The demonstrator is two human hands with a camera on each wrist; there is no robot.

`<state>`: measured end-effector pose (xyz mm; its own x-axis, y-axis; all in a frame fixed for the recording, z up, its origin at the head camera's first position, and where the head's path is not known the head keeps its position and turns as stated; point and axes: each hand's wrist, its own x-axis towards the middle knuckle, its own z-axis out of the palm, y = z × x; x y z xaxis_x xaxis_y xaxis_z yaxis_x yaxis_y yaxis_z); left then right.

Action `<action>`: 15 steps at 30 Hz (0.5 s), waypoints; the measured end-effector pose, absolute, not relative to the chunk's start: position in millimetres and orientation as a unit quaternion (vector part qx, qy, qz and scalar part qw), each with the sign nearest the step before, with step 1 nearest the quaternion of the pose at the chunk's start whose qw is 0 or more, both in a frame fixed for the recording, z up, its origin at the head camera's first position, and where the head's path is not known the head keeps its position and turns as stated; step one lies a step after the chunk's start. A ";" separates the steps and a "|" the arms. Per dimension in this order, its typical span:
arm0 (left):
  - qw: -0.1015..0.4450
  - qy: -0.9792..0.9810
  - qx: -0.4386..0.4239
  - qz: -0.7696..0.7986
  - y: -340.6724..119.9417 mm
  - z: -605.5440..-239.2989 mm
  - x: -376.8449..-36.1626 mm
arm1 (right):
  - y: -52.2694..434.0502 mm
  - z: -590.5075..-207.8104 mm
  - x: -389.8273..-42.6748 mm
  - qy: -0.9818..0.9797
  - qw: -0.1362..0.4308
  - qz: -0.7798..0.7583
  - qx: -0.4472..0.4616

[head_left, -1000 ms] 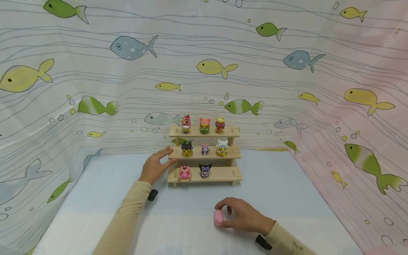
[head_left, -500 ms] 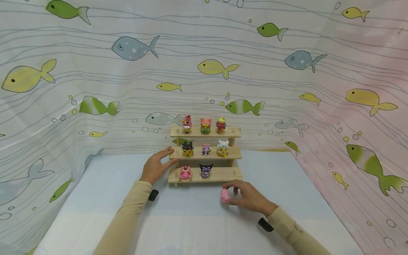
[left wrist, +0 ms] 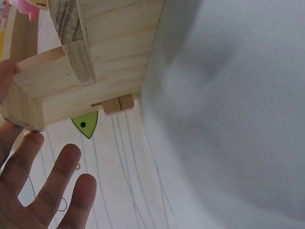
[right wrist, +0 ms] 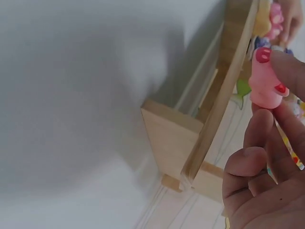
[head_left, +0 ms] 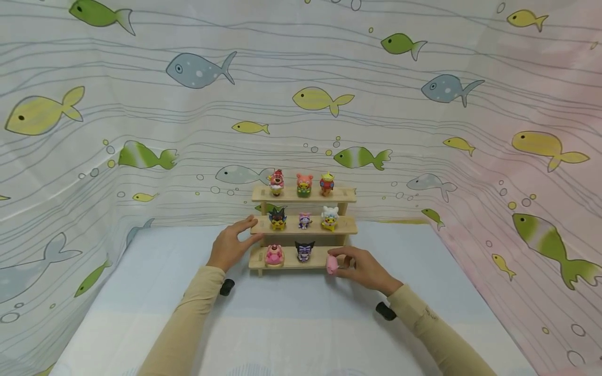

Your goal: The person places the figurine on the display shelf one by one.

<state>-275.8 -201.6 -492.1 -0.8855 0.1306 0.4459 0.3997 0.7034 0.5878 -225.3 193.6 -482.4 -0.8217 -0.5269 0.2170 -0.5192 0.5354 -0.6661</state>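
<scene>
A pink pig figurine [right wrist: 266,86] with a red snout is pinched between the thumb and fingers of my right hand [head_left: 369,268]. In the head view the pig is at the right part of the bottom tier; whether it touches the board I cannot tell. My left hand [head_left: 230,244] grips the left end of the middle tier of a three-tier wooden display stand [head_left: 301,194], thumb and forefinger on opposite edges. In the left wrist view its other fingers [left wrist: 82,195] are spread straight. A pink bear figurine [head_left: 274,255] and a black-eared figurine [head_left: 304,251] stand on the bottom tier.
Three figurines, one a salmon-coloured bear [head_left: 304,185], stand on the top tier. Three more, including a white-hooded one [head_left: 330,217], are on the middle tier. A pale cloth [head_left: 282,324] covers the table. Behind the stand hangs a fish-patterned curtain [head_left: 263,31].
My right hand has carried the pig figurine from the table in front up and away to the right part of the bottom tier. My left hand has stayed at the stand.
</scene>
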 end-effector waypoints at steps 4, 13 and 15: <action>0.187 -0.904 -0.145 -0.357 -201.3 -491.5 -274.7 | 192.7 -479.8 -233.6 0.881 0.014 -0.375 -0.287; 0.187 -0.904 -0.142 -0.358 -201.6 -491.6 -274.0 | 187.8 -472.8 -246.2 0.890 0.023 -0.366 -0.271; 0.187 -0.905 -0.141 -0.357 -201.6 -491.9 -274.3 | 186.8 -472.5 -248.4 0.889 0.028 -0.369 -0.268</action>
